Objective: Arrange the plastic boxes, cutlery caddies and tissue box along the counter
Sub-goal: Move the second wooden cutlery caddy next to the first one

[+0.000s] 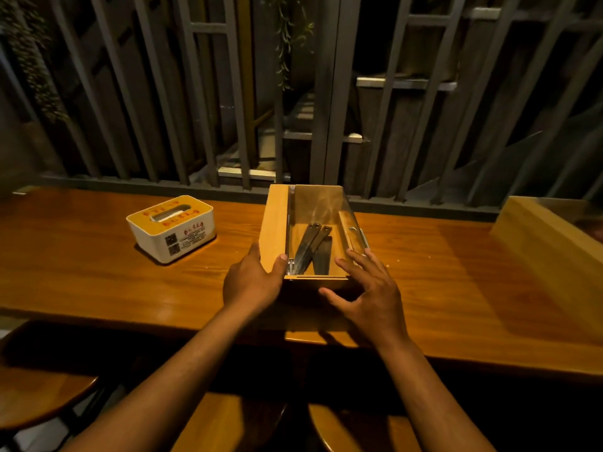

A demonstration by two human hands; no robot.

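Note:
A wooden cutlery caddy (277, 223) with a clear lid stands in the middle of the wooden counter (98, 275), its long side running away from me. Dark utensil handles (310, 249) lie inside under the lid. My left hand (253, 278) grips the caddy's near left corner, thumb on its top edge. My right hand (367, 290) hovers at the near right corner with fingers spread, fingertips at the lid; contact is unclear. A white tissue box (171, 228) with a yellow top sits to the left of the caddy, turned at an angle.
A second wooden box (551, 233) stands at the counter's right end, partly cut off. Grey metal bars (235, 93) rise right behind the counter's back edge. Round wooden stools (42, 396) sit below the near edge.

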